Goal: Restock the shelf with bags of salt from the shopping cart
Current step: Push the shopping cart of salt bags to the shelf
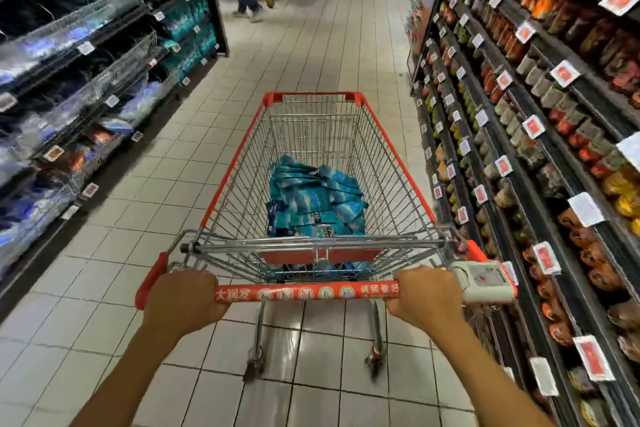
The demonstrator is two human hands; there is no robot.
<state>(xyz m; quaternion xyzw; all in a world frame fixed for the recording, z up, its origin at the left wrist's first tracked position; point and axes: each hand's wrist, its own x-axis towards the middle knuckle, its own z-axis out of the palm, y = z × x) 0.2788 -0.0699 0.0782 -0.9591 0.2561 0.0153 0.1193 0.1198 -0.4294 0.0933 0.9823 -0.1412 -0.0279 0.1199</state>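
Gripping the cart handle [306,293], left hand [185,298] and right hand [427,296] are clenched; three o'clock shelving [519,163] could be clipped by drift

The shopping cart [313,135] is shiny silver wire with a red rim. Its handle [306,294] is red with white letters and round signs. The bags of salt [317,198] are teal blue with white wavy stripes. The floor [194,163] has white square tiles with dark lines.
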